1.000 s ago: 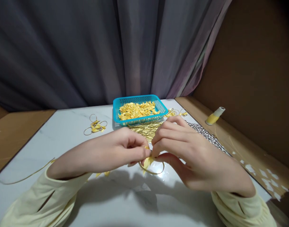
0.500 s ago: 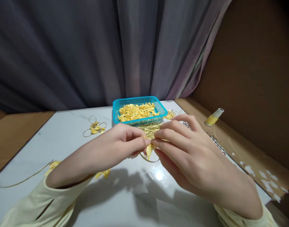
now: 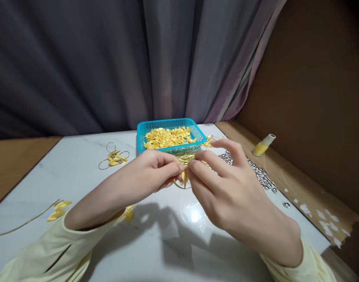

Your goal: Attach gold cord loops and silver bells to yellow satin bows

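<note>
In front of the basket my left hand (image 3: 156,172) pinches a yellow ribbon bow (image 3: 184,178) between thumb and forefinger. Below the fingertips curves a thin gold tie (image 3: 179,186), partly covered by the bow. My right hand (image 3: 229,192) meets the left at the same bow, thumb and forefinger pressed together on it and the other fingers loosely bent. The exact pinch point is hidden by the fingers. Just behind the hands lies a bundle of gold ties (image 3: 186,157).
A blue basket (image 3: 141,137) of yellow bows stands at the back. Silver rings (image 3: 263,178) spread along the right edge, near a thread spool (image 3: 264,145). Looped bows (image 3: 116,158) lie at left; another bow (image 3: 58,210) with a straight tie lies nearer. A curtain (image 3: 114,66) hangs behind.
My right hand has shifted slightly left and uncovers more silver rings. The fingertips stay together on the bow, and less of the gold loop shows. The whole view has shifted a little.
</note>
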`<state>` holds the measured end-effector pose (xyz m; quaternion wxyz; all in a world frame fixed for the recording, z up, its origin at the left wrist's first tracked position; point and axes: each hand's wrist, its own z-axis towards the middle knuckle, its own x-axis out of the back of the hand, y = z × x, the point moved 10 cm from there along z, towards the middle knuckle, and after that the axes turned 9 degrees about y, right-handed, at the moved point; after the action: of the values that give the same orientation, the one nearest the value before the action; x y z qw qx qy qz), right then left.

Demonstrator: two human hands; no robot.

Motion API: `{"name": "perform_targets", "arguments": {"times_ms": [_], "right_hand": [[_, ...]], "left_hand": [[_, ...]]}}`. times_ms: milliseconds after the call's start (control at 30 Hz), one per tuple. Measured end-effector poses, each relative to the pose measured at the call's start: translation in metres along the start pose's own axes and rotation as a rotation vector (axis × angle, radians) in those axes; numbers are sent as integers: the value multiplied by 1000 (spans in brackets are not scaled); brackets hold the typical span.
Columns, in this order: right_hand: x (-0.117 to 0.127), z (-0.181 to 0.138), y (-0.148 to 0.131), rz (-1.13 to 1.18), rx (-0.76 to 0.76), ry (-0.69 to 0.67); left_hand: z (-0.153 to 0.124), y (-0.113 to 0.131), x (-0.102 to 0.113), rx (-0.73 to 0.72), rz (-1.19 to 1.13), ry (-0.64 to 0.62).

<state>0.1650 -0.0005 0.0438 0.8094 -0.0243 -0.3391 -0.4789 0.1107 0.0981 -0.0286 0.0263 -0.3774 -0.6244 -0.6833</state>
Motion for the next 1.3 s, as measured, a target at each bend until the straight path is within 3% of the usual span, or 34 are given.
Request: {"name": "perform_targets", "arguments": {"times_ms": [233,400,500,600,700,867,1000,1300], "right_hand": [[10,0,11,5,-117,181],[19,-1,26,183,-289,346],[16,-2,39,408,-425,370],[5,-3,48,587,-508,286],[2,-1,46,553,-461,199],[13,0,31,267,-275,198],[12,0,22,130,-209,158],[5,1,14,10,-104,115]], "left_hand": [[-5,12,12,-36,-155,112],[-11,13,19,-47,-272,141],[-13,13,20,-44,-282,133],[-12,11,19,-29,-254,128],[-11,9,18,-29,-242,126],[-8,5,18,-33,-248,143],[-9,9,16,-35,-245,135],[-9,20,11,-64,-174,131]]}}
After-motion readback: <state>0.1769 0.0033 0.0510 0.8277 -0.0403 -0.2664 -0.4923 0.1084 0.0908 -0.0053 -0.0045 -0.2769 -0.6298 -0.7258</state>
